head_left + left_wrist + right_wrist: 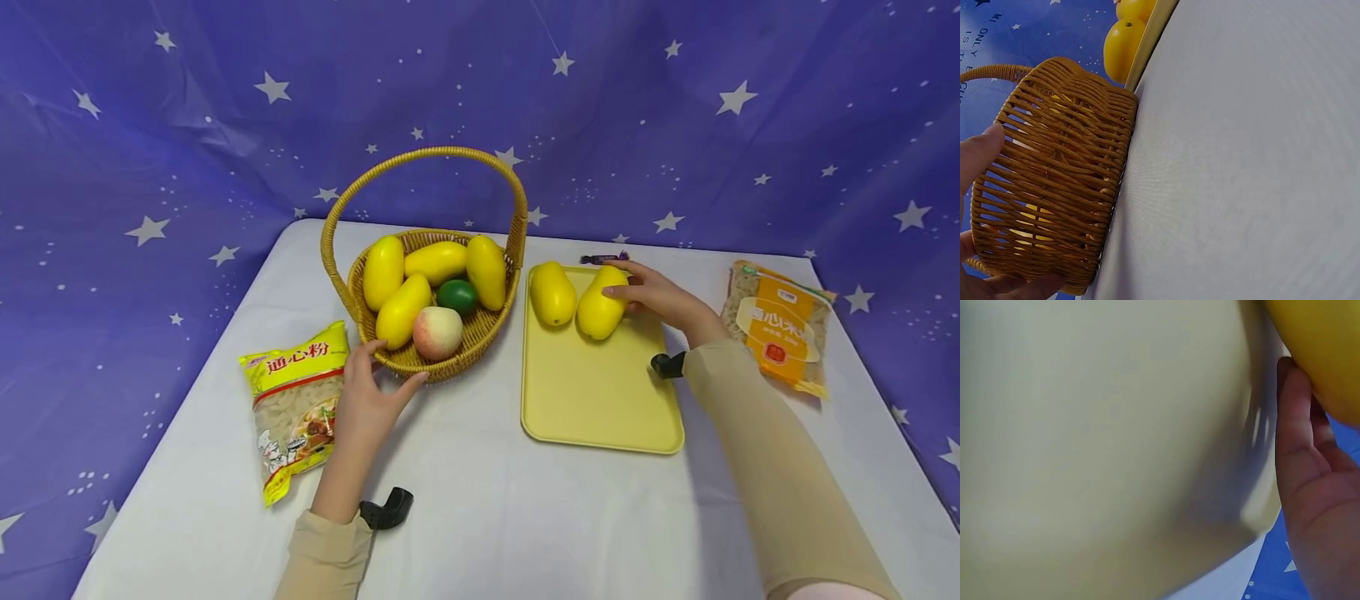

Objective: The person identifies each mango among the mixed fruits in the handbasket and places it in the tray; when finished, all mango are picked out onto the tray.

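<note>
A wicker basket point(468, 354) with a tall arched handle holds several yellow mangoes point(384, 273), a pinkish-white peach point(438, 333) and a small dark green fruit point(457, 297). My left hand point(367, 408) touches the basket's front left side with thumb and fingers spread apart; in the left wrist view the thumb point(985, 150) rests by the rim and other fingers lie along the woven wall. On the pale yellow tray point(600, 408), my right hand point(663, 300) grips a yellow mango point(600, 312) between thumb and fingers. A second mango point(552, 293) lies left of it.
A yellow bag of pasta point(300, 408) lies left of the basket. An orange-labelled bag point(780, 325) lies at the right. Behind the tray is a small purple wrapped item point(596, 259). White cloth covers the table; a purple starry backdrop point(480, 100) stands behind it.
</note>
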The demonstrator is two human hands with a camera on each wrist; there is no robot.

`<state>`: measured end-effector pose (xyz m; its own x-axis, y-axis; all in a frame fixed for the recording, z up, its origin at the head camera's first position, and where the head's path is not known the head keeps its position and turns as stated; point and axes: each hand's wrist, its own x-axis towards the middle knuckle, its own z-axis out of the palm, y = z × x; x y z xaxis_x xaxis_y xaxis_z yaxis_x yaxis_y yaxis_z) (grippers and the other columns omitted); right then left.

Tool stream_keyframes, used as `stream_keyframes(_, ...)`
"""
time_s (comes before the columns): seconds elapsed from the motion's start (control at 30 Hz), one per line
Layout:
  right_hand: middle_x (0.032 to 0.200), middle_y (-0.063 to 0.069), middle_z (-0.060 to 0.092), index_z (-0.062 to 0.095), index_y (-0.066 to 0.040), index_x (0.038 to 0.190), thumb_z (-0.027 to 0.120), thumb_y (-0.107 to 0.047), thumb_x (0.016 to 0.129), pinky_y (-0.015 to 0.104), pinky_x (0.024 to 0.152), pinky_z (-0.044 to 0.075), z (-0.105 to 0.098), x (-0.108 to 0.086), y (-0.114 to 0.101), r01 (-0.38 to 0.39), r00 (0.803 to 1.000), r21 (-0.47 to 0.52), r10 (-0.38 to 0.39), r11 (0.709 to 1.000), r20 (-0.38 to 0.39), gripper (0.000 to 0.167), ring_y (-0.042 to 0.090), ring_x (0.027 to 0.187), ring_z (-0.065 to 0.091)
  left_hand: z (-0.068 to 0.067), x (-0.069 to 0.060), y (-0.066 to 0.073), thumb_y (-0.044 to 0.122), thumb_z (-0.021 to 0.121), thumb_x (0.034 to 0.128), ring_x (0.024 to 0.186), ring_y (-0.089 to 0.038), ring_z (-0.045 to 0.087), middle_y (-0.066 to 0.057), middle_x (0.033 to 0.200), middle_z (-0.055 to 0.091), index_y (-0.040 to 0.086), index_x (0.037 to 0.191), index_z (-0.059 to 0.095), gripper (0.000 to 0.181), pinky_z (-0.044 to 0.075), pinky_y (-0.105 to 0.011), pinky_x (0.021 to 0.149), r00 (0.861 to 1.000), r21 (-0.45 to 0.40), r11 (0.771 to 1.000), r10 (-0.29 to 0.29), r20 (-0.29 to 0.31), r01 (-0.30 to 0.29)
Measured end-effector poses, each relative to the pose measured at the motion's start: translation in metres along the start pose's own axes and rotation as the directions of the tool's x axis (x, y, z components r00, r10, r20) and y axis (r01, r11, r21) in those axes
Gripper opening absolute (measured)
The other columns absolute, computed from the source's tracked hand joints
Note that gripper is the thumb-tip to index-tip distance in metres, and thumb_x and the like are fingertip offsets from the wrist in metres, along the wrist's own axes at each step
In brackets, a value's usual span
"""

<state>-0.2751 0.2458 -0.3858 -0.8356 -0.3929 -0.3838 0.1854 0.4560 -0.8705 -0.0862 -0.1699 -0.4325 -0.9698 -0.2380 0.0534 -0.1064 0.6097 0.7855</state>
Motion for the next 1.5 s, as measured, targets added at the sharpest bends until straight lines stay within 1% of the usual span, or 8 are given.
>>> stream_keyframes(0.13, 0.128, 0.017, 0.038, 0.022, -0.018, 0.154, 0.063, -0.027, 0.095, 0.042, 0.079, 0.041, -0.001, 0.007, -0.002, -0.027, 0.999, 0.038, 0.026, 0.999, 0.023, 0.073, 0.028, 0.083, 0.045, -0.001, -0.002, -0.001, 0.061, 0.071, 0.0768, 0.121, -0.032, 0.050, -0.013, 0.143, 0.033, 0.013, 0.139, 0.036, 0.086, 0.044, -0.048, 0.095, 1.000, 0.003, 1.000, 0.009, -0.011, -0.009)
stream_keyframes(0.23, 0.136, 0.017, 0.037, 0.021, -0.018, 0.154, 0.063, -0.027, 0.095, 0.038, 0.084, 0.045, -0.002, 0.012, 0.001, -0.031, 0.999, 0.055, 0.030, 0.998, 0.016, 0.073, 0.025, 0.090, 0.051, 0.000, -0.004, -0.002, 0.060, 0.072, 0.0773, 0.121, -0.032, 0.050, -0.014, 0.142, 0.034, 0.012, 0.139, 0.037, 0.086, 0.044, -0.048, 0.095, 1.000, 0.000, 1.000, 0.025, -0.018, -0.025)
stream_keyframes(0.37, 0.147, 0.018, 0.033, 0.022, -0.018, 0.154, 0.064, -0.028, 0.094, 0.034, 0.090, 0.048, -0.003, 0.020, 0.009, -0.026, 0.999, 0.091, 0.029, 0.995, -0.034, 0.074, 0.021, 0.106, 0.053, 0.000, -0.005, -0.002, 0.060, 0.071, 0.0776, 0.121, -0.032, 0.050, -0.013, 0.141, 0.034, 0.012, 0.139, 0.037, 0.085, 0.044, -0.048, 0.094, 0.999, -0.006, 0.999, 0.033, -0.020, -0.033)
stream_keyframes(0.7, 0.149, 0.018, 0.027, 0.022, -0.016, 0.154, 0.064, -0.036, 0.093, 0.028, 0.087, 0.049, -0.004, 0.033, 0.026, -0.017, 0.992, 0.146, 0.035, 0.989, -0.118, 0.076, 0.017, 0.106, 0.052, 0.003, -0.003, 0.001, 0.058, 0.072, 0.0782, 0.120, -0.032, 0.050, -0.014, 0.142, 0.035, 0.011, 0.138, 0.037, 0.084, 0.043, -0.049, 0.094, 0.999, -0.001, 0.999, 0.046, -0.014, -0.046)
stream_keyframes(1.0, 0.147, 0.019, 0.034, 0.022, -0.011, 0.154, 0.066, -0.047, 0.089, 0.026, 0.085, 0.051, -0.006, 0.037, 0.029, -0.030, 0.992, 0.114, 0.044, 0.993, -0.120, 0.086, 0.014, 0.102, 0.056, 0.003, -0.003, 0.002, 0.062, 0.070, 0.0777, 0.120, -0.030, 0.050, -0.012, 0.143, 0.034, 0.012, 0.138, 0.038, 0.085, 0.044, -0.049, 0.093, 0.999, 0.020, 0.999, 0.042, -0.019, -0.042)
stream_keyframes(1.1, 0.142, 0.016, 0.038, 0.028, -0.014, 0.152, 0.069, -0.051, 0.084, 0.025, 0.082, 0.052, -0.006, 0.039, 0.029, -0.056, 0.986, 0.135, 0.076, 0.989, -0.145, 0.088, 0.012, 0.096, 0.059, 0.003, -0.002, 0.001, 0.063, 0.069, 0.0772, 0.120, -0.030, 0.049, -0.012, 0.144, 0.034, 0.013, 0.138, 0.038, 0.085, 0.044, -0.049, 0.092, 0.999, 0.025, 0.999, 0.038, -0.017, -0.037)
stream_keyframes(1.23, 0.142, 0.017, 0.038, 0.027, -0.013, 0.153, 0.067, -0.051, 0.086, 0.026, 0.082, 0.052, -0.002, 0.039, 0.026, -0.061, 0.982, 0.145, 0.086, 0.988, -0.170, 0.086, 0.010, 0.093, 0.060, 0.002, -0.001, 0.001, 0.065, 0.068, 0.0771, 0.120, -0.030, 0.049, -0.012, 0.143, 0.034, 0.013, 0.139, 0.037, 0.086, 0.044, -0.050, 0.091, 0.999, 0.034, 0.999, 0.031, -0.016, -0.030)
stream_keyframes(1.5, 0.149, 0.020, 0.032, 0.021, -0.012, 0.154, 0.058, -0.051, 0.093, 0.026, 0.085, 0.050, 0.009, 0.033, 0.015, -0.061, 0.980, 0.015, 0.063, 0.998, -0.191, 0.082, 0.012, 0.097, 0.055, 0.000, -0.002, 0.000, 0.068, 0.066, 0.0757, 0.121, -0.032, 0.046, -0.013, 0.144, 0.033, 0.012, 0.139, 0.037, 0.090, 0.043, -0.051, 0.091, 1.000, 0.052, 0.998, 0.025, -0.015, -0.025)
